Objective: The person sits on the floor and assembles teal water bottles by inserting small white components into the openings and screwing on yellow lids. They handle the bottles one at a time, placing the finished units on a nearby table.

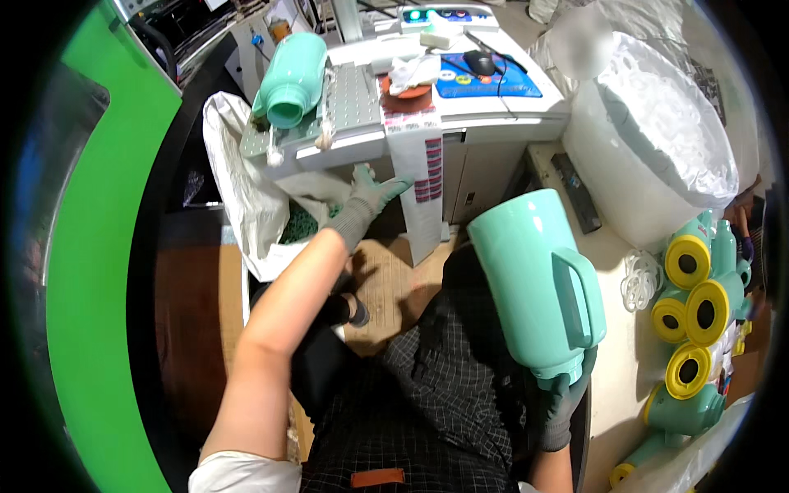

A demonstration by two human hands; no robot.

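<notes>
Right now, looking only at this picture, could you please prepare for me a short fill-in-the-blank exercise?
1. The ____ hand holds a tilted green jug.
2. A computer mouse rests on a ____ mat.
3. Another jug lies on its ____.
4. The piled bottles have round, black-centred ends rimmed in ____.

Missing words: right; blue; side; yellow.

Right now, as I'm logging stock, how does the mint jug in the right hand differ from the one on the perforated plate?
The held jug is in the right hand; the other jug lies on the perforated plate. The held jug's handle shows plainly; the other jug's doesn't. Both are mint green.
</notes>
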